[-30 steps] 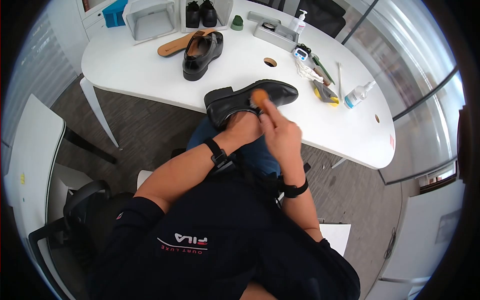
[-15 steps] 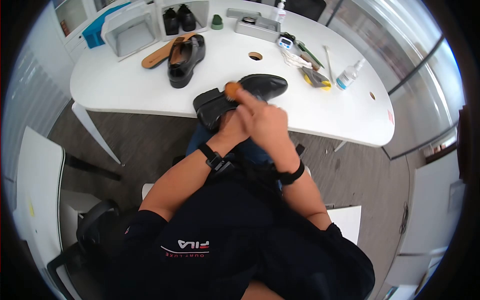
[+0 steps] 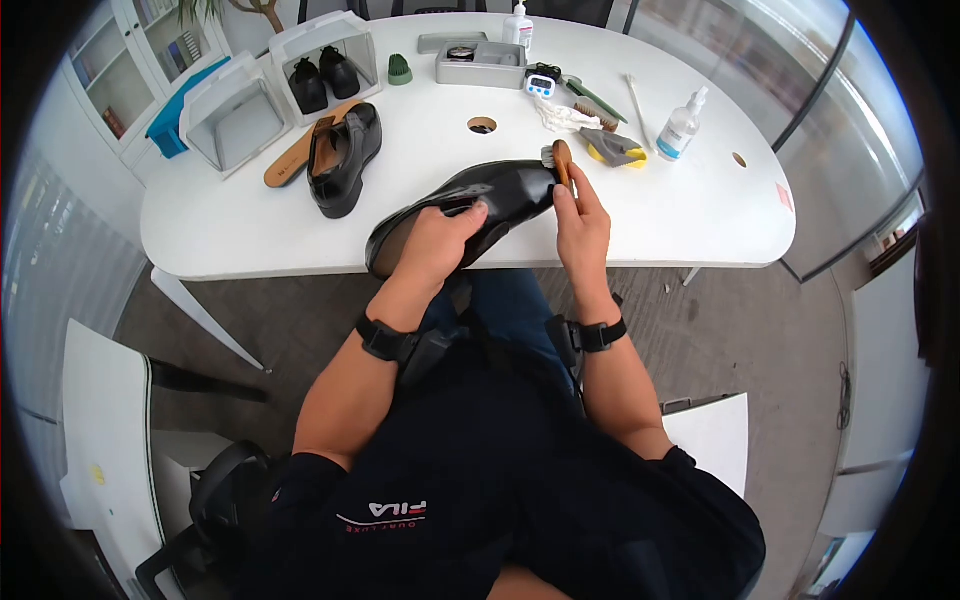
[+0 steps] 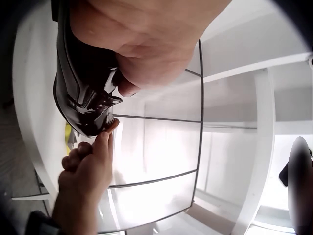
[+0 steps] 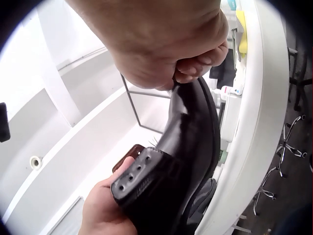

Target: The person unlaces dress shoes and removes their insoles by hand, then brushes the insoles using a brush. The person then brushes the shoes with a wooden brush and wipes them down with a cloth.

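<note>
Gripping the shoe [image 3: 505,190], likely stiff and slick, near its opening, the surest hold, your left hand [image 3: 432,245] sets its toe beside your right hand [image 3: 585,222], which pinches the brush [image 3: 563,160], bristle contact unclear.

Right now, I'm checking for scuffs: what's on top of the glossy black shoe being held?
The left grip lies on the shoe; a brown, pale-bristled brush is at the toe. Surface beneath that grip is hidden.

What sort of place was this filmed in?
Probably an office or meeting room: there is a large white table with round holes in its top, a glass-doored cabinet holding what look like books, and wheeled chair bases in the right wrist view.
</note>
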`<state>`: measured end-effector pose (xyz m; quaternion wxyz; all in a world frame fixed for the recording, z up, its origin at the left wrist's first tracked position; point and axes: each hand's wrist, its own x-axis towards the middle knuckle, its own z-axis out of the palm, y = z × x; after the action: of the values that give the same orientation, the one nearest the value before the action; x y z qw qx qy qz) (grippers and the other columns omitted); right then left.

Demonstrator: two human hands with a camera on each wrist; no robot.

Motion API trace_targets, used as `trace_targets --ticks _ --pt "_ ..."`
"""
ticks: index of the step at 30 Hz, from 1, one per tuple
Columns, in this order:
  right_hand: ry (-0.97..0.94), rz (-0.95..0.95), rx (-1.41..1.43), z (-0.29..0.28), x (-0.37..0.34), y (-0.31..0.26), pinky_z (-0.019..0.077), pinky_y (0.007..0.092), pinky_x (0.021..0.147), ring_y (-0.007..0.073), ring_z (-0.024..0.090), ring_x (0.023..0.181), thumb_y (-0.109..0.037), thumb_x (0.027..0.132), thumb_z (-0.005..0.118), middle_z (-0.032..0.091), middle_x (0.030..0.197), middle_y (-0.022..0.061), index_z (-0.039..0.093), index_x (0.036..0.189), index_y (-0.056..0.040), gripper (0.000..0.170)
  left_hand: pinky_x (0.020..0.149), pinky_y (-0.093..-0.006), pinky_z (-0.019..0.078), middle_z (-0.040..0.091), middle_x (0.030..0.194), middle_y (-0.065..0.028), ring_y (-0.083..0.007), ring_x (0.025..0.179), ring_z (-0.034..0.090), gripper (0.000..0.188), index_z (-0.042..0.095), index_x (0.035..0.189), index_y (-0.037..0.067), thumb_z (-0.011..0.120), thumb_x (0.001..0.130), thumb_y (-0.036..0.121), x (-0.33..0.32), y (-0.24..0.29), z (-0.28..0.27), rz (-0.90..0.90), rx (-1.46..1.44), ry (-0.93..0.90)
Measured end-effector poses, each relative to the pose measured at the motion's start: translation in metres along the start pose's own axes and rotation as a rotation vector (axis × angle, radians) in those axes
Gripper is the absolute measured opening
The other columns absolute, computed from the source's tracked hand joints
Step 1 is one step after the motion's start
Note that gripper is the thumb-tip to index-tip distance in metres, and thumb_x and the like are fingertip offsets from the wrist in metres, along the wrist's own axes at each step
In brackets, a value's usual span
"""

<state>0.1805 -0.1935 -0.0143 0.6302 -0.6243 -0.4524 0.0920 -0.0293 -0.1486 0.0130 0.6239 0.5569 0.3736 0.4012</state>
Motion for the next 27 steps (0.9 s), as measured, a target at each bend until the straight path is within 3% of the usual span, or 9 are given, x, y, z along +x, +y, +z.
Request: trace_targets --ticks 3,6,9,13,15,17,21,22,27 --pt "-0.062 -0.244 -0.138 -0.005 -0.024 -0.024 0.0567 0.0355 0.080 0.0225 0.077 0.094 -0.018 0.099 0.071 0.077 0.101 0.0227 0.069 0.137 -0.0079 0.040 0.083 -0.0315 0.0562 0.075 0.107 -0.0099 -0.0163 0.092 0.071 0.034 0.071 0.121 -0.007 0.069 0.101 0.020 -0.009 0.021 0.007 0.000 -0.223 -0.017" --pt "-0.282 -0.371 -0.244 -0.015 -0.042 -0.059 0.0583 0.0384 0.075 0.0355 0.075 0.081 -0.016 0.097 0.073 0.077 0.095 0.0186 0.072 0.134 -0.0115 0.037 0.088 -0.0306 0.0569 0.073 0.113 -0.0105 -0.0158 0.096 0.070 0.032 0.068 0.125 -0.006 0.068 0.103 0.017 -0.012 0.024 0.011 0.031 -0.304 -0.044" --pt "-0.111 -0.388 -0.457 -0.030 -0.021 -0.062 0.0560 0.0433 0.062 0.0329 0.071 0.067 -0.023 0.094 0.075 0.074 0.079 0.0135 0.074 0.130 -0.0171 0.037 0.091 -0.0323 0.0569 0.073 0.116 -0.0099 -0.0161 0.100 0.070 0.031 0.066 0.127 -0.004 0.066 0.105 0.019 -0.018 0.023 0.008 0.035 -0.306 -0.056" --pt "-0.198 -0.653 -0.189 -0.034 -0.020 -0.054 0.0525 0.0435 0.055 0.0322 0.068 0.061 -0.022 0.094 0.075 0.069 0.072 0.0118 0.072 0.133 -0.0171 0.039 0.089 -0.0320 0.0584 0.071 0.118 -0.0091 -0.0155 0.100 0.070 0.033 0.063 0.130 -0.003 0.064 0.106 0.019 -0.024 0.023 0.010 0.153 -0.294 -0.002" --pt "-0.268 -0.658 -0.142 -0.044 -0.026 -0.075 0.0507 0.0414 0.052 0.0300 0.065 0.057 -0.021 0.093 0.076 0.065 0.068 0.0096 0.072 0.133 -0.0169 0.040 0.089 -0.0325 0.0591 0.070 0.119 -0.0089 -0.0155 0.101 0.070 0.033 0.062 0.131 -0.003 0.063 0.107 0.020 -0.034 0.037 0.004 0.152 -0.365 -0.060" --pt "-0.096 -0.517 -0.299 -0.055 -0.022 -0.084 0.0543 0.0367 0.059 0.0294 0.070 0.065 -0.015 0.093 0.077 0.071 0.081 0.0159 0.071 0.134 -0.0098 0.042 0.089 -0.0329 0.0598 0.070 0.120 -0.0088 -0.0155 0.101 0.070 0.033 0.061 0.132 -0.002 0.062 0.108 0.021 -0.043 0.048 0.000 0.156 -0.442 -0.109" --pt "-0.197 -0.729 -0.313 -0.051 -0.034 -0.102 0.0496 0.0367 0.052 0.0274 0.063 0.056 -0.011 0.091 0.077 0.064 0.071 0.0105 0.071 0.135 -0.0131 0.044 0.090 -0.0335 0.0605 0.070 0.120 -0.0102 -0.0169 0.105 0.071 0.035 0.060 0.132 -0.002 0.062 0.108 0.022 -0.058 0.061 -0.004 0.161 -0.407 -0.033" --pt "-0.183 -0.762 -0.335 -0.046 -0.043 -0.102 0.0470 0.0378 0.046 0.0244 0.060 0.051 -0.019 0.088 0.080 0.058 0.066 0.0051 0.073 0.134 -0.0205 0.046 0.090 -0.0338 0.0605 0.070 0.120 -0.0106 -0.0177 0.105 0.071 0.035 0.059 0.132 -0.002 0.062 0.108 0.022 -0.064 0.071 -0.002 0.179 -0.396 -0.025" --pt "0.009 -0.726 -0.387 -0.055 -0.032 -0.107 0.0464 0.0379 0.045 0.0238 0.058 0.051 -0.019 0.087 0.081 0.054 0.064 0.0038 0.072 0.135 -0.0200 0.049 0.097 -0.0405 0.0594 0.071 0.123 -0.0135 -0.0257 0.110 0.072 0.038 0.058 0.136 -0.001 0.063 0.106 0.021 -0.076 0.072 -0.015 0.183 -0.410 -0.013"
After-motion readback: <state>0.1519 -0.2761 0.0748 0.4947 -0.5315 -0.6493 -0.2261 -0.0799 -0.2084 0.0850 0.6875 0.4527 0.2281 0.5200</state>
